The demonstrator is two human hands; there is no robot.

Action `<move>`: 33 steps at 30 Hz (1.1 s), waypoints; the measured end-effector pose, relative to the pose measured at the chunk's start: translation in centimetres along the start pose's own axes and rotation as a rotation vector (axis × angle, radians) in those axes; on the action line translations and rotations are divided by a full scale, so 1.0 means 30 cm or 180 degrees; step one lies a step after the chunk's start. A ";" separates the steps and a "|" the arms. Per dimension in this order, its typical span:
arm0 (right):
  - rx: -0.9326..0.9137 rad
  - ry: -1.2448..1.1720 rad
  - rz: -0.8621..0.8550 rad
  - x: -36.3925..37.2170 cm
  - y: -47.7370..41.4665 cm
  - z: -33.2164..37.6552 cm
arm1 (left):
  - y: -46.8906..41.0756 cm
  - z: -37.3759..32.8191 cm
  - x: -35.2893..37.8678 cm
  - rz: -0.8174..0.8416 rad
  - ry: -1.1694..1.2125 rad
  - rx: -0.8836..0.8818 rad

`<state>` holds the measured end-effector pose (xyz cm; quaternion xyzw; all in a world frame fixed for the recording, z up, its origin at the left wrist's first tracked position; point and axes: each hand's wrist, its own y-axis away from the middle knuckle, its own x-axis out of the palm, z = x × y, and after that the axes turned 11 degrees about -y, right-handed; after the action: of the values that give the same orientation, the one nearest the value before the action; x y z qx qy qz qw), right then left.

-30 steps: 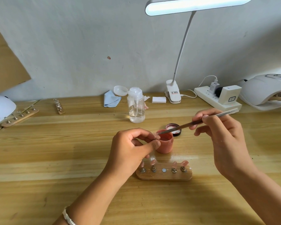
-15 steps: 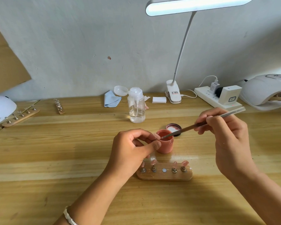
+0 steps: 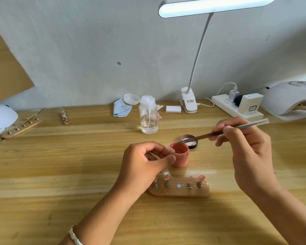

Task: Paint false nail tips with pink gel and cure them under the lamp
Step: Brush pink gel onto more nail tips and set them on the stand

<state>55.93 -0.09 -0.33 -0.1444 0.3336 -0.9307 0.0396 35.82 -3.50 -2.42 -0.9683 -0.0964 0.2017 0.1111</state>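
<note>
An open jar of pink gel [image 3: 181,160] stands mid-table, its black lid [image 3: 193,145] lying just behind it. My right hand [image 3: 249,151] grips a thin brush [image 3: 201,137] whose tip sits at the jar's rim. My left hand [image 3: 141,167] pinches a small pale nail tip [image 3: 170,150] between thumb and forefinger, right beside the jar. In front lies a wooden holder [image 3: 178,191] carrying several pink nail tips [image 3: 200,178], with one middle slot bare. The white curing lamp [image 3: 288,98] sits at the far right.
A clear pump bottle [image 3: 148,117] stands behind the jar, with a blue cloth [image 3: 121,108] and white pads [image 3: 173,109] near the wall. A clip desk lamp [image 3: 189,101] and power strip [image 3: 224,105] are back right. A second wooden holder [image 3: 23,126] lies far left.
The brush tip dipped towards the gel in the jar and has come back up to the rim. My right hand shifted slightly right. My left hand stayed put.
</note>
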 end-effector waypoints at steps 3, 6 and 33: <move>0.0000 0.0108 0.0212 0.009 0.012 -0.003 | -0.002 0.006 0.000 -0.0017 -0.0005 0.0011; -0.0042 0.0094 0.0224 0.006 0.014 -0.002 | -0.005 0.010 -0.001 -0.0038 -0.0015 0.0024; -0.0416 0.0279 0.0179 0.002 0.024 0.005 | -0.006 0.006 0.001 -0.0065 0.0195 0.0124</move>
<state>55.90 -0.75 -0.68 -0.0964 0.3990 -0.9109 0.0417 35.75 -3.28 -2.55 -0.9707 -0.0989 0.1727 0.1349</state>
